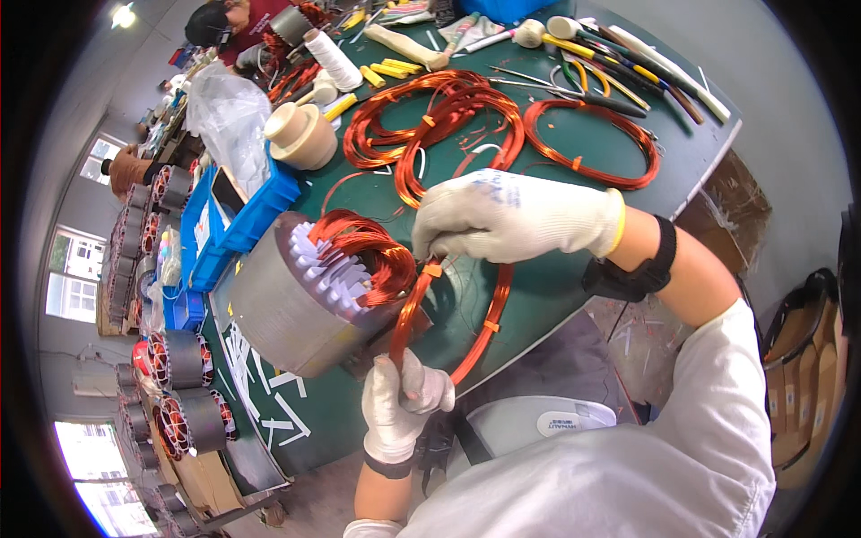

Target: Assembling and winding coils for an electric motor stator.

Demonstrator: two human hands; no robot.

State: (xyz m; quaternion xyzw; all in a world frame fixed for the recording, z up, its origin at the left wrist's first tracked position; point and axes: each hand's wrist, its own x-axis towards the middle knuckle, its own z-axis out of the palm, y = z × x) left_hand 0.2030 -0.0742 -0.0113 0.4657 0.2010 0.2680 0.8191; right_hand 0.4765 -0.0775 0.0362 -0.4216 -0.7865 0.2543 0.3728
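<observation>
A loop of copper wire, the coil [500, 300], is bound with orange ties and held in both of my gloved hands. My left hand [395, 403] is closed round its lower end. At its upper part, beside an orange tie [433, 270], the fingers of my right hand [502, 215] are pinched on the coil. Just left of the hands a grey stator core [282, 314] lies on its side. White slot liners [327, 271] stick out of its face, and a bundle of copper windings [377, 255] bulges from its opening.
More copper coils [448, 125] lie on the green table [309, 444] beyond my right hand. Pliers, scissors and mallets [563, 29] fill the far right. Blue bins [256, 215], a stepped cream block [300, 134] and a thread cone [332, 61] stand left; white strips [285, 417] lie nearby. Another person [260, 18] works beyond.
</observation>
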